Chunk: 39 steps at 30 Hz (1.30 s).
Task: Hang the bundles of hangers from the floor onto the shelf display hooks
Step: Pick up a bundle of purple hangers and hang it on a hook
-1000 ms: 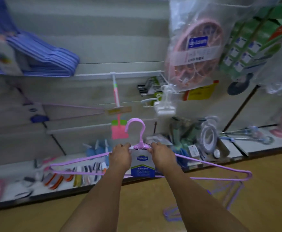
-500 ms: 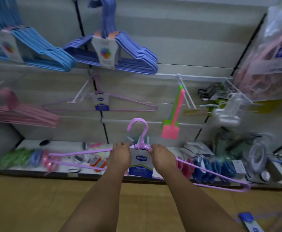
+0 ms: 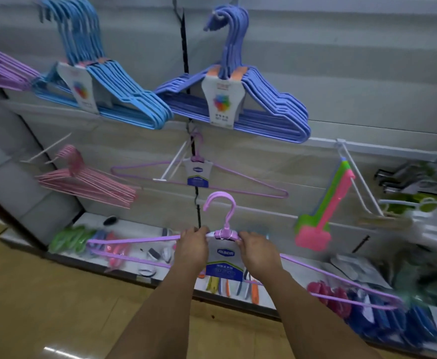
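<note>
Lilac hanger bundle (image 3: 144,240): smooth plastic-looking coating, slight sheen. Its label card (image 3: 223,257): glossy printed paper. Floor (image 3: 56,314): wood-look, polished, reflecting light. Display hooks (image 3: 172,165): white-coated metal wire.

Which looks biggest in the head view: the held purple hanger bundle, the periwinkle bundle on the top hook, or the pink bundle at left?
1. Held purple hanger bundle, widest, though nearness to the camera inflates it.
2. Periwinkle bundle.
3. Pink bundle, clearly smallest.

Both hands, left and right, grip the held one.
</note>
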{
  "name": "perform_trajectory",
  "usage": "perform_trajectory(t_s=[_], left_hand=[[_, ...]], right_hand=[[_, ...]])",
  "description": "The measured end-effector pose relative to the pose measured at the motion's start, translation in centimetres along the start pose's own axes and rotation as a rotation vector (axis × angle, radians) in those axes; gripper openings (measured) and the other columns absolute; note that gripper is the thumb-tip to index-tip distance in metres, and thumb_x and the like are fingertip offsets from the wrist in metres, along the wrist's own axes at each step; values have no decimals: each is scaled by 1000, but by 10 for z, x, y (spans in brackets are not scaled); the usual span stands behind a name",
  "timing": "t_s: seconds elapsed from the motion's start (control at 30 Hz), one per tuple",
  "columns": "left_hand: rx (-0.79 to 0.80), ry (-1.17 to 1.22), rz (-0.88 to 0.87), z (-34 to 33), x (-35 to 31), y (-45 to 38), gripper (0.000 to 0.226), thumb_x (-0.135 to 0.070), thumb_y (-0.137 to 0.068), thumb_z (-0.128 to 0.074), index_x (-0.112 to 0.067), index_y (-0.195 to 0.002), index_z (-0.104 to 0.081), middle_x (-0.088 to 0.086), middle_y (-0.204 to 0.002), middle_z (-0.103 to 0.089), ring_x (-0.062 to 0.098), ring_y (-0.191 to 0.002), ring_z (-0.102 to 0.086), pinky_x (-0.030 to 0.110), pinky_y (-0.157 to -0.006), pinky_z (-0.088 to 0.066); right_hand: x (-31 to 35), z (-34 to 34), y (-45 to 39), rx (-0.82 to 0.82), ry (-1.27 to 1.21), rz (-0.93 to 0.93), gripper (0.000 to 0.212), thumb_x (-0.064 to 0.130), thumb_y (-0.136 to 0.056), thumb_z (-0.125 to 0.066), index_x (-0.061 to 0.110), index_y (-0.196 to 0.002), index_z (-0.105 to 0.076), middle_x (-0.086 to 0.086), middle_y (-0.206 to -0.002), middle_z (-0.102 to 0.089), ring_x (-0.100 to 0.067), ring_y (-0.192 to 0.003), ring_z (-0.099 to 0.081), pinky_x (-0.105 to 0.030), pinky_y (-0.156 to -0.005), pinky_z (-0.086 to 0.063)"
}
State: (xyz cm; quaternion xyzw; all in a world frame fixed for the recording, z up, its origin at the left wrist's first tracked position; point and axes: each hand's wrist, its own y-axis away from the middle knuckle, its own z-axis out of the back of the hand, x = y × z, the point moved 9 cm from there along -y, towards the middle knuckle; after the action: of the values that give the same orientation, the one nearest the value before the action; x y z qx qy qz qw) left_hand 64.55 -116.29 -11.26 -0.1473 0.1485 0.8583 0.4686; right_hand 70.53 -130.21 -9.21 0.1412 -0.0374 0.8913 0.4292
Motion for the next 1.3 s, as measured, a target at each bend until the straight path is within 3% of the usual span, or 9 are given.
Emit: perform_trajectory(t_s=[0.27, 0.4, 0.6, 0.73, 1.07, 1.3], left_hand=[[-15, -8, 43, 2, 16, -40, 36, -15, -98, -40, -23, -133, -47, 8, -128, -50, 24, -117, -44, 37, -97, -42], [-9, -82, 49, 6, 29, -57, 33, -20, -99, -39, -26, -131, -47, 3, -127, -51, 22, -122, -43, 44, -108, -27], [52, -35, 0, 12, 67, -91, 35, -17, -98, -38, -22, -131, -49, 9, -124, -52, 26, -116, -46, 36, -99, -38], [95, 5, -66, 18, 89, -115, 36, -13, -97, -39, -17, -130, -51, 12, -121, -53, 27, -112, -48, 35, -95, -43], [65, -95, -252, 27, 93, -143, 33, -21, -100, -39, -22, -131, -50, 9, -122, -54, 25, -114, -47, 33, -91, -38], [-10, -99, -259, 40, 98, -149, 36, -20, -99, -39, -25, -134, -47, 4, -125, -54, 21, -115, -45, 32, -94, -36]], right_hand=[[8, -6, -51, 42, 33, 9, 29, 27, -104, -31, 17, -124, -51, -8, -116, -60, -26, -104, -58, -32, -79, -44], [16, -15, -72, 75, 45, -9, 30, 27, -104, -30, 15, -122, -51, -9, -116, -59, -28, -103, -59, -32, -76, -43], [48, -29, -106, 79, 59, -43, 29, 25, -104, -31, 15, -121, -51, -8, -117, -60, -27, -105, -58, -28, -70, -32], [68, -42, -125, 96, 64, -100, 28, 26, -104, -31, 15, -120, -51, -9, -116, -60, -27, -103, -59, -29, -74, -40], [76, -53, -128, 49, 63, -266, 27, 26, -103, -34, 18, -123, -49, -7, -119, -58, -25, -108, -57, -32, -79, -44], [85, -46, -143, 24, 65, -220, 27, 25, -104, -31, 15, -122, -50, -8, -112, -61, -27, -101, -58, -33, -76, -43]])
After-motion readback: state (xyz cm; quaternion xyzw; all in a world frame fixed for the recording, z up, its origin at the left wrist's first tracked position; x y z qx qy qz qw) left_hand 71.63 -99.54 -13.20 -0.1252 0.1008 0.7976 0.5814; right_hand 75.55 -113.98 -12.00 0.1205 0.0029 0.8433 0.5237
